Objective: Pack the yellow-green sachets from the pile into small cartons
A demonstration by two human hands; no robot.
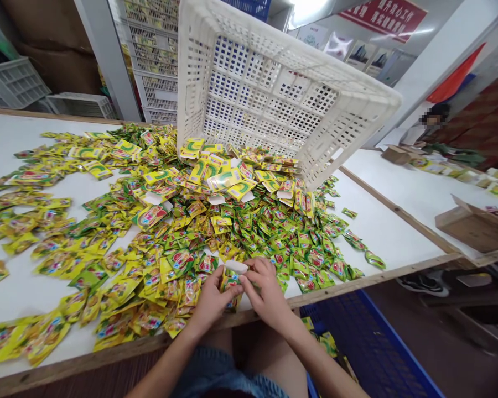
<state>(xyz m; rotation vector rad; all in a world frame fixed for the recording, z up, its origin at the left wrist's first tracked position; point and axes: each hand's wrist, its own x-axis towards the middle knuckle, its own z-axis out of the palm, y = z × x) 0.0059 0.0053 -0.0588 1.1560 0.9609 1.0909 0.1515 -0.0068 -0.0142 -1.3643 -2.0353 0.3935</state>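
Observation:
Near the table's front edge I hold a small yellow-and-green carton (229,281) with a white flap raised at its top. My left hand (209,301) is closed on its left side, thumb across the front. At the right side, my right hand (269,293) grips it with fingers and thumb by the flap. Whatever is inside the carton is hidden. Around my hands lie heaps of small shiny packets: yellow ones (128,287) to the left and green ones (286,237) to the right. Behind them is a pile of yellow cartons (224,179), some with white flaps.
A big white plastic crate (269,105) is tipped toward me behind the pile. Below the table's right front edge sits a blue crate (369,337) with packets beside my legs. On the right-hand table are an open cardboard box (477,224) and a person (419,130) farther back.

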